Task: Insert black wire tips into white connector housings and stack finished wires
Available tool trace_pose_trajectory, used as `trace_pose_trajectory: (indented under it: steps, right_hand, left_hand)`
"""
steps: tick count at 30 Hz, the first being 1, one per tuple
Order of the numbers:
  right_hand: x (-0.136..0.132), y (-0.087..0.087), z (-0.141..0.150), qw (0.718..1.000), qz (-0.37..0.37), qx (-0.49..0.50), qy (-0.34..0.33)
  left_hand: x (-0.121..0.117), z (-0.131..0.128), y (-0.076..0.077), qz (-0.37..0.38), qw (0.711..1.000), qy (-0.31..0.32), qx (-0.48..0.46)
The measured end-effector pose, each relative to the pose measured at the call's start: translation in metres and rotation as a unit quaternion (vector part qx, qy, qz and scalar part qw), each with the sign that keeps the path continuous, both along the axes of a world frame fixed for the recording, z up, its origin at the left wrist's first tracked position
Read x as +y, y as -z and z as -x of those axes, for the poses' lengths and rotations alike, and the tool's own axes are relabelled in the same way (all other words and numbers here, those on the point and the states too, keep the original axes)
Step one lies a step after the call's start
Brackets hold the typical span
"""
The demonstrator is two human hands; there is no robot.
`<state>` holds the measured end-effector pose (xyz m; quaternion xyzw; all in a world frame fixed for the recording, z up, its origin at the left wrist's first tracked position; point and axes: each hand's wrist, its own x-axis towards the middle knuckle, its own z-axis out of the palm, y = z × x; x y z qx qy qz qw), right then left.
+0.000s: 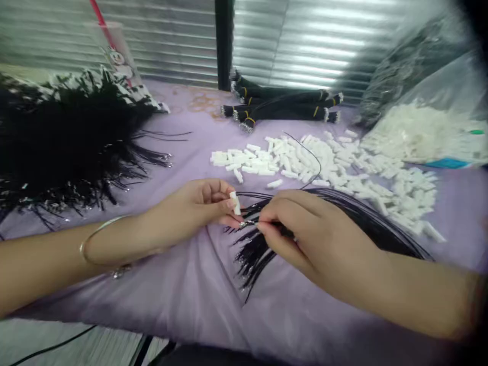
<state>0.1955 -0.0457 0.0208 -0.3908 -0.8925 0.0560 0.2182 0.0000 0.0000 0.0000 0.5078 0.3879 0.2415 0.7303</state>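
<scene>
Between the thumb and fingers of my left hand (208, 206) is a small white plastic connector housing (235, 203), held upright. My right hand (293, 223) pinches thin black wires just behind their shiny metal terminals (247, 222). Those tips lie close to the lower end of the housing; whether they touch it I cannot tell. Under and behind my right hand spreads a loose bunch of black wires (253, 254), its ends pointing left and toward me. One stray wire (314, 157) curves up over the white pieces.
A long pile of white connector housings (305, 157) lies beyond my hands. Tied black wire bundles (282, 107) rest by the window blinds. A big heap of black wires (64, 137) fills the left, near a plastic cup (118, 56). At right sits a clear bag (419, 132) of white pieces.
</scene>
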Motion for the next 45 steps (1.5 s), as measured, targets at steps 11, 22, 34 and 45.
trace_pose_trajectory:
  steps: [11, 22, 34, 45]
  right_hand:
    - [0.017, 0.013, -0.001, 0.985, 0.159, 0.02, 0.06]
    - [0.017, 0.014, -0.003, 0.987, 0.154, 0.024, 0.039]
    - [0.016, 0.014, -0.005, 0.989, 0.139, 0.019, 0.052]
    - [0.017, 0.017, -0.001, 0.988, 0.142, 0.038, 0.035]
  left_hand:
    - [-0.001, -0.003, 0.003, -0.042, 0.997, 0.017, 0.057]
    - [-0.001, -0.004, 0.004, -0.051, 0.997, 0.015, 0.052]
    - [-0.001, -0.005, 0.004, -0.047, 0.998, 0.009, 0.051]
    - [-0.001, -0.004, 0.006, -0.056, 0.997, 0.013, 0.047]
